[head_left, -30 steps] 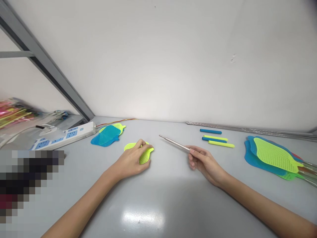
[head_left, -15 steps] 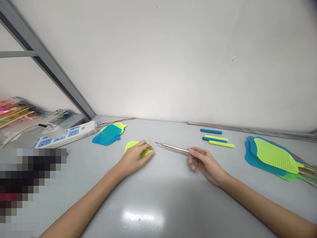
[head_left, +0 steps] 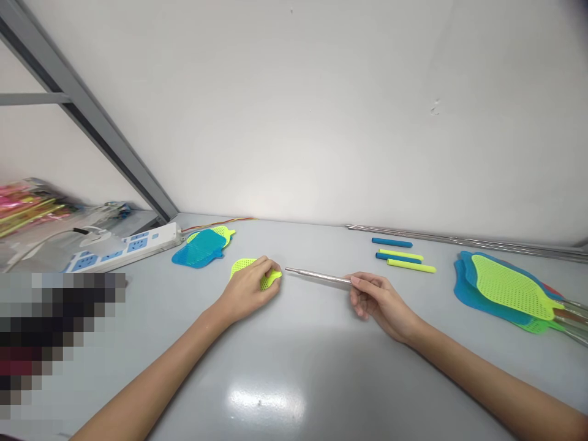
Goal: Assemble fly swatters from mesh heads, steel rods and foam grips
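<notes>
White power strip (head_left: 125, 250), gray metal frame (head_left: 97, 125), pale wall (head_left: 294, 122)

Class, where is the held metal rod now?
In the head view, the metal rod is near centre, in the right hand, its tip right of the lime mesh paddle under the left hand.

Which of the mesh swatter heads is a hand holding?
The yellow-green head in the left hand, near the metal rod's tip. No hand touches the heads in the left pile or right pile.
</notes>
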`<state>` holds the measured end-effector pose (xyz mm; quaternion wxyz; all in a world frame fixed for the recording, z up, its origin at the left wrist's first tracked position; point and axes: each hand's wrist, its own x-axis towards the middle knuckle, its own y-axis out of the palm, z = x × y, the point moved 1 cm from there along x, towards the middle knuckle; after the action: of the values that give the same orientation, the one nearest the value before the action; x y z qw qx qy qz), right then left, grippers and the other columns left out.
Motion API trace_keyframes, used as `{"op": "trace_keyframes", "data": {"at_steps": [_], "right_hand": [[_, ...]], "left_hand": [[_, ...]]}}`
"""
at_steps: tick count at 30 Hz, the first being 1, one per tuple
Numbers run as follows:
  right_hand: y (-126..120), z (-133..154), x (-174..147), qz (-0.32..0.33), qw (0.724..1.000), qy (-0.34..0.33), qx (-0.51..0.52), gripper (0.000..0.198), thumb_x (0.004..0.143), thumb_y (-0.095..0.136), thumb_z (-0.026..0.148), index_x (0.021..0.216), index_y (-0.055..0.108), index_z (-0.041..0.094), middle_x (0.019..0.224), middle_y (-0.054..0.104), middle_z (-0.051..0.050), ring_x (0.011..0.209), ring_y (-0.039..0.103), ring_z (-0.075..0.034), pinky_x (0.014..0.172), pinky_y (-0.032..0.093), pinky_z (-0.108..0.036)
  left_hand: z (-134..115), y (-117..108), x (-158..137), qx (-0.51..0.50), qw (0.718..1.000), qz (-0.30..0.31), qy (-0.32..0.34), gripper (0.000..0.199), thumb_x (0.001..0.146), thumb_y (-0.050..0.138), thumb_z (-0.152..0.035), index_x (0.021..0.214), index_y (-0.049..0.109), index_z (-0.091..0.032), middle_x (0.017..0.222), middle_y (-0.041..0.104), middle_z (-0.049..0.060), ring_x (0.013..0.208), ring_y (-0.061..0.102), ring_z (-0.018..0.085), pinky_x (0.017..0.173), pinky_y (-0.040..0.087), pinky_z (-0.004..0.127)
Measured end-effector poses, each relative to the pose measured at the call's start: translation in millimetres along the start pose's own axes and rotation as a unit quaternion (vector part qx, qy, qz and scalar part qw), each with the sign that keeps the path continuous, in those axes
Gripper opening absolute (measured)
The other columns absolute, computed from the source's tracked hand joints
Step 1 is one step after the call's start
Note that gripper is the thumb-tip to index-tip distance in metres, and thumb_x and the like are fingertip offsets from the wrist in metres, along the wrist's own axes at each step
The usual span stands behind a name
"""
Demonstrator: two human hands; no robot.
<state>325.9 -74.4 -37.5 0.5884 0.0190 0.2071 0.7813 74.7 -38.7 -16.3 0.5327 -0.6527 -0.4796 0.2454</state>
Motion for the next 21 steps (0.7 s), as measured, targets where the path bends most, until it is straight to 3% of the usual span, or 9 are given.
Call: {"op": "trace_keyframes", "data": {"at_steps": [7,15,21], "right_hand": [[-1.2,-1.4,0.8,0.018,1.0,0.006,0.0,0.026,0.076,0.054,0.034,0.093,0.058,0.014,0.056,0.054,0.0,0.043,0.046,-0.01,0.039,0.03,-0.022],[-1.5,-1.2,1.6,0.023,1.0,0.006,-0.003,0.026,0.076,0.054,0.034,0.093,0.058,0.014,0.055,0.053,0.0,0.042,0.046,-0.009,0.038,0.03,-0.021],[-1.0,-1.1,-0.3,0.017,1.0,0.001,-0.019,0.024,0.078,0.052,0.033,0.094,0.058,0.015,0.052,0.05,0.002,0.04,0.044,-0.008,0.036,0.029,-0.02]], "left_hand": [[0.7,0.0,-0.8,-0.013,1.0,-0.013,0.002,0.013,0.079,0.039,-0.029,0.08,0.048,-0.021,0.073,0.051,-0.001,0.065,0.049,0.014,0.059,0.038,0.025],[-2.6,-2.4,-1.9,-0.021,0.999,-0.019,0.024,0.014,0.081,0.038,-0.029,0.084,0.049,-0.02,0.073,0.05,-0.001,0.064,0.048,0.013,0.061,0.037,0.025],[-2.3,-3.5,-3.1,-0.034,0.998,-0.023,0.053,0.018,0.082,0.039,-0.027,0.091,0.053,-0.021,0.08,0.052,0.001,0.075,0.049,0.014,0.067,0.038,0.025]]}}
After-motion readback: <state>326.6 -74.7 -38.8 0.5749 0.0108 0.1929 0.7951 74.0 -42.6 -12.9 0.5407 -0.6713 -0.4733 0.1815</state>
